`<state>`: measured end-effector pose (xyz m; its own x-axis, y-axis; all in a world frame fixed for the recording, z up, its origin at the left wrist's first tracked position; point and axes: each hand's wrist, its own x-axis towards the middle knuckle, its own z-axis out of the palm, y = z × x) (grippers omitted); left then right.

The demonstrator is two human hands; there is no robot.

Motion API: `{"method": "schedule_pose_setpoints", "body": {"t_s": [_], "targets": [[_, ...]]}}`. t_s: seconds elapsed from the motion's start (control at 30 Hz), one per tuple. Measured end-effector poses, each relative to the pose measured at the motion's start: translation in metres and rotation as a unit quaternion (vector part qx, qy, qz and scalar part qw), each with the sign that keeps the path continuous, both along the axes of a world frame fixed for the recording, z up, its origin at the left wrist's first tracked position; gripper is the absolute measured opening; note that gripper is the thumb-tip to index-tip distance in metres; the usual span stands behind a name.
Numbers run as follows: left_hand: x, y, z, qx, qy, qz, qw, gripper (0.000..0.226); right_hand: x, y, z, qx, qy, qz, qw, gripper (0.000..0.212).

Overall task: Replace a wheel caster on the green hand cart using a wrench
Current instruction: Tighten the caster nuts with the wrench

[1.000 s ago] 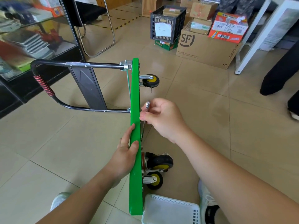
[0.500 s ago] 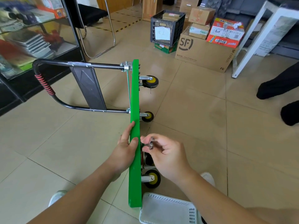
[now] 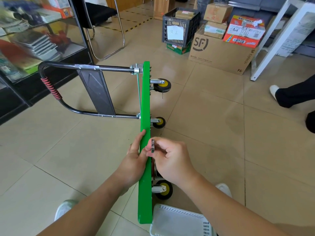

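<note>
Metal wrench (image 3: 152, 145) in right grip (image 3: 172, 159) beside cart (image 3: 145, 103)

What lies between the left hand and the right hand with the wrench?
The head view shows the green cart deck, standing on edge, between the left hand and the right hand, which grips the wrench.

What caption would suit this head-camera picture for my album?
A left hand grips the green cart, stood on edge, while the right hand pinches a wrench by its underside.
</note>
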<state>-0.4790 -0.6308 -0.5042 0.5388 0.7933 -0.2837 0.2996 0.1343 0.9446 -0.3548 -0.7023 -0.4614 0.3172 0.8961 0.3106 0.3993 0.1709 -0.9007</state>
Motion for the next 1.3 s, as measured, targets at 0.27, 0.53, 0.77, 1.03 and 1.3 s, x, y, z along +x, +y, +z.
{"method": "schedule_pose_setpoints", "body": {"t_s": [0.27, 0.53, 0.77, 1.03, 1.3], "targets": [[0.003, -0.002, -0.001, 0.021, 0.055, 0.005, 0.998, 0.052, 0.021, 0.050, 0.028, -0.163, 0.137, -0.028, 0.977, 0.030], [0.002, -0.003, 0.003, 0.021, 0.063, 0.006, 0.998, 0.052, 0.032, 0.089, 0.039, -0.281, 0.202, -0.024, 0.938, 0.013], [-0.002, -0.002, 0.007, 0.003, 0.051, 0.003, 0.999, 0.051, 0.039, 0.073, 0.046, -0.218, 0.194, -0.027, 0.956, 0.015], [-0.001, -0.003, 0.013, -0.027, 0.026, -0.002, 0.999, 0.053, 0.022, -0.007, 0.042, -0.074, 0.113, 0.009, 0.991, 0.025], [0.003, -0.009, 0.013, -0.031, 0.006, 0.019, 0.999, 0.053, -0.005, -0.023, -0.003, 0.021, 0.074, -0.028, 0.997, 0.025]]}}
